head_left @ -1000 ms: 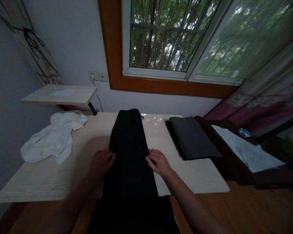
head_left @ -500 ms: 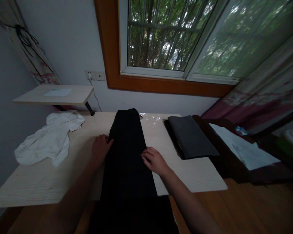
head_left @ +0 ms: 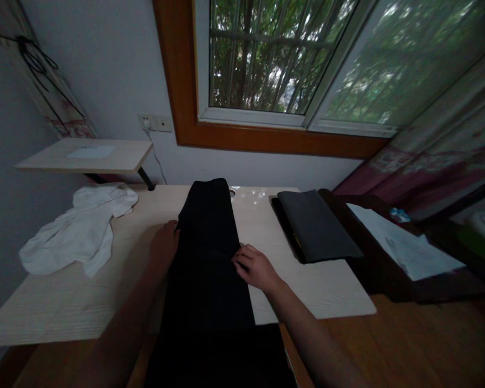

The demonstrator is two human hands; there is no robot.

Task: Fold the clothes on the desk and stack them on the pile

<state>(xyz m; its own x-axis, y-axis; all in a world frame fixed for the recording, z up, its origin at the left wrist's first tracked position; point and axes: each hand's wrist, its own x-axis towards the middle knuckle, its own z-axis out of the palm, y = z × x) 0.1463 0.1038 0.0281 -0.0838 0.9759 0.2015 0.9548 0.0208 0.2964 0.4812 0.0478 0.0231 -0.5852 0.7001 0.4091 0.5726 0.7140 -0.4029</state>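
Looks like a rm in a home, b/c of the homey stuff. My left hand & right hand are at a pale desk w/ a little shelf past my left. Up ahead of both is a big window w/ a brown frame & green trees outside. A pink & pale curtain hangs far off to my rt. A wall plug w/ a cord is past my left, & brown floor shows by my rt arm.
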